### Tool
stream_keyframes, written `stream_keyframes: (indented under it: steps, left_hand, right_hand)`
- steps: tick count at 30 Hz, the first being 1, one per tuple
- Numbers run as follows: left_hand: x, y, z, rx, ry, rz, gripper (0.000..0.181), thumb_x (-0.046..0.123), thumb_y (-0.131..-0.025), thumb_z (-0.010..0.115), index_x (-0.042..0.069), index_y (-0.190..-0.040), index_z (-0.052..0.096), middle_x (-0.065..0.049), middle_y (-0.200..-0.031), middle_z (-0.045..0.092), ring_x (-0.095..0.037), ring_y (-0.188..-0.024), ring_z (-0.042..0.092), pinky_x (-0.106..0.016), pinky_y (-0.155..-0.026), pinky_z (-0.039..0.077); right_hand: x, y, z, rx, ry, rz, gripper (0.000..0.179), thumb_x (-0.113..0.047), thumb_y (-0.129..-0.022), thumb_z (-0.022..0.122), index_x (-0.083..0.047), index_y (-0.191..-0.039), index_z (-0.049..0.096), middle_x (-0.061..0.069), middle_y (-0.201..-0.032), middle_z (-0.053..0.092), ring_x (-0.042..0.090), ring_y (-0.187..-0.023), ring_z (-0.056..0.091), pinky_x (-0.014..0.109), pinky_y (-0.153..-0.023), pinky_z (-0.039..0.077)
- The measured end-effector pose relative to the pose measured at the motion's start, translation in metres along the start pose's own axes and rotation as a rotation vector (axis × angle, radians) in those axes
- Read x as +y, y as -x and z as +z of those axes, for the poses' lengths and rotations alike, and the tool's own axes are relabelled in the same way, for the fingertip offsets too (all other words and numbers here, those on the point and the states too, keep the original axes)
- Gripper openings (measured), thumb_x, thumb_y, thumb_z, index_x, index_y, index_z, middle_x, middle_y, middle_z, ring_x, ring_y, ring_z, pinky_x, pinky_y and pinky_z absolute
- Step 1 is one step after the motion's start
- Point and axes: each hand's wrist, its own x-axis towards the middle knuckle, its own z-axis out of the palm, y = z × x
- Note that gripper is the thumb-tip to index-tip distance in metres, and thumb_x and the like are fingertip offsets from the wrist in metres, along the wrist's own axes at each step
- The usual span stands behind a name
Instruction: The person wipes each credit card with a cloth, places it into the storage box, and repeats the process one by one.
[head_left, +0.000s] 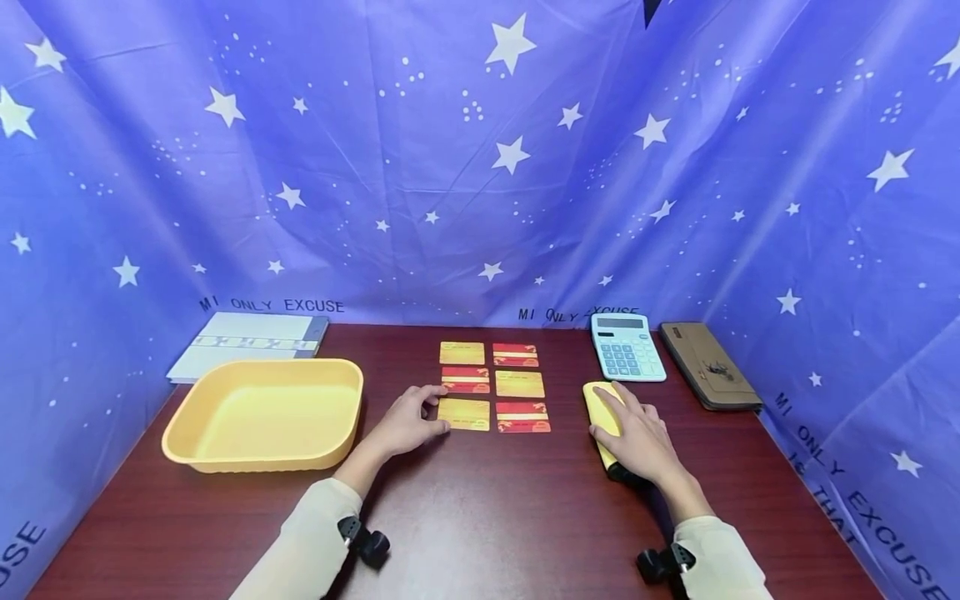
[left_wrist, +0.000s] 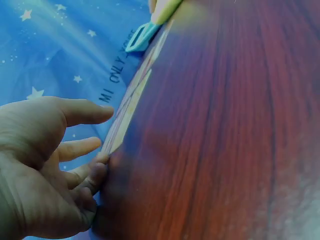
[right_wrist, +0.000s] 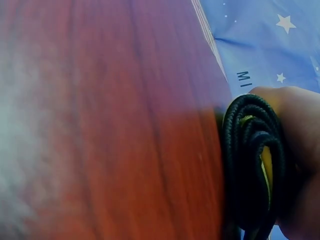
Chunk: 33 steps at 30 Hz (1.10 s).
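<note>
Six bank-style cards lie in two columns of three on the table, some yellow and some red. My left hand (head_left: 411,419) is at the left edge of the near yellow card (head_left: 468,415), thumb and index fingertip spread at its side. In the left wrist view, that hand (left_wrist: 50,160) has its thumb apart from the loosely bent fingers, with nothing pinched between them. My right hand (head_left: 637,437) holds a folded yellow item (head_left: 602,408) from above, on the table to the right of the cards. Looped black edging (right_wrist: 250,130) shows at its near end.
A yellow plastic basin (head_left: 262,454) stands on the left, with white boxes or notebooks (head_left: 247,333) behind it. A light blue calculator (head_left: 628,346) lies beyond the right hand, next to a brown wallet (head_left: 708,367). Star-patterned blue cloth (head_left: 450,167) surrounds the table.
</note>
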Motion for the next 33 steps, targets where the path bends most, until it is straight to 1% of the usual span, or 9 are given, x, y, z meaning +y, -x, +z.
stream_keyframes:
  steps: [2, 5, 9, 13, 17, 22, 28, 30, 33]
  left_hand:
    - [-0.002, -0.003, 0.001, 0.006, -0.01, -0.002, 0.058, 0.016, -0.079, 0.084, 0.008, -0.133, 0.066, -0.007, -0.106, 0.062, -0.018, -0.093, 0.054, -0.031, -0.083, 0.046]
    - [-0.003, -0.006, 0.002, 0.001, -0.065, -0.013, 0.056, 0.017, -0.078, 0.085, 0.01, -0.13, 0.067, -0.003, -0.1, 0.059, -0.017, -0.091, 0.052, -0.03, -0.083, 0.044]
    - [0.0, -0.007, 0.001, 0.003, -0.11, -0.045, 0.053, 0.017, -0.076, 0.087, 0.012, -0.126, 0.069, -0.003, -0.093, 0.056, -0.019, -0.087, 0.051, -0.031, -0.077, 0.043]
    - [0.004, -0.007, -0.002, 0.004, -0.134, -0.079, 0.049, 0.017, -0.074, 0.089, 0.013, -0.119, 0.07, -0.004, -0.092, 0.056, -0.02, -0.086, 0.052, -0.033, -0.074, 0.043]
    - [0.006, -0.01, -0.003, -0.005, -0.148, -0.083, 0.047, 0.017, -0.073, 0.09, 0.012, -0.115, 0.069, -0.005, -0.093, 0.058, -0.02, -0.088, 0.053, -0.034, -0.078, 0.047]
    - [0.009, -0.012, -0.001, 0.01, -0.125, -0.082, 0.05, 0.017, -0.074, 0.091, 0.008, -0.116, 0.066, -0.006, -0.096, 0.058, -0.021, -0.09, 0.054, -0.035, -0.082, 0.048]
    - [0.009, -0.007, 0.003, 0.069, -0.108, -0.075, 0.05, 0.014, -0.073, 0.091, 0.008, -0.114, 0.063, -0.008, -0.105, 0.06, -0.023, -0.097, 0.056, -0.04, -0.088, 0.051]
    - [0.008, -0.004, 0.005, 0.091, -0.108, -0.058, 0.051, 0.012, -0.073, 0.091, 0.009, -0.114, 0.061, -0.008, -0.106, 0.062, -0.023, -0.097, 0.058, -0.04, -0.087, 0.052]
    - [0.008, -0.001, 0.007, 0.116, -0.098, -0.039, 0.051, 0.009, -0.073, 0.089, 0.011, -0.114, 0.059, -0.006, -0.102, 0.064, -0.019, -0.09, 0.061, -0.036, -0.079, 0.052]
  right_hand:
    - [0.001, 0.0, 0.002, 0.013, -0.007, -0.017, 0.064, -0.029, -0.092, 0.072, -0.014, -0.151, 0.052, 0.024, -0.158, 0.042, 0.052, -0.118, 0.052, 0.06, -0.089, 0.045]
    - [0.003, -0.001, 0.004, 0.026, -0.028, -0.022, 0.063, -0.027, -0.091, 0.074, -0.014, -0.15, 0.054, 0.024, -0.154, 0.046, 0.05, -0.118, 0.055, 0.059, -0.091, 0.046]
    - [0.004, -0.001, 0.008, 0.03, -0.063, 0.007, 0.063, -0.026, -0.09, 0.075, -0.019, -0.149, 0.054, 0.021, -0.153, 0.047, 0.047, -0.121, 0.06, 0.064, -0.083, 0.051]
    - [0.006, -0.003, 0.01, 0.028, -0.085, 0.032, 0.064, -0.027, -0.09, 0.075, -0.022, -0.15, 0.054, 0.016, -0.152, 0.049, 0.041, -0.129, 0.059, 0.06, -0.078, 0.051]
    - [0.01, -0.005, 0.008, 0.046, -0.097, 0.019, 0.062, -0.025, -0.09, 0.075, -0.021, -0.149, 0.056, 0.015, -0.148, 0.052, 0.039, -0.129, 0.059, 0.058, -0.077, 0.052]
    - [0.011, -0.006, 0.002, 0.112, -0.135, -0.023, 0.06, -0.018, -0.089, 0.076, -0.016, -0.146, 0.058, 0.016, -0.145, 0.055, 0.041, -0.127, 0.059, 0.065, -0.083, 0.055]
    - [0.0, -0.009, 0.0, 0.176, -0.194, -0.079, 0.06, -0.015, -0.088, 0.077, -0.013, -0.145, 0.06, 0.018, -0.144, 0.056, 0.04, -0.131, 0.055, 0.066, -0.094, 0.053]
    - [-0.004, -0.01, -0.001, 0.188, -0.218, -0.09, 0.059, -0.014, -0.087, 0.077, -0.013, -0.144, 0.06, 0.019, -0.145, 0.056, 0.041, -0.133, 0.054, 0.066, -0.099, 0.051]
    - [-0.011, -0.013, -0.002, 0.203, -0.261, -0.103, 0.06, -0.012, -0.087, 0.078, -0.012, -0.144, 0.06, 0.019, -0.145, 0.055, 0.041, -0.135, 0.051, 0.065, -0.104, 0.047]
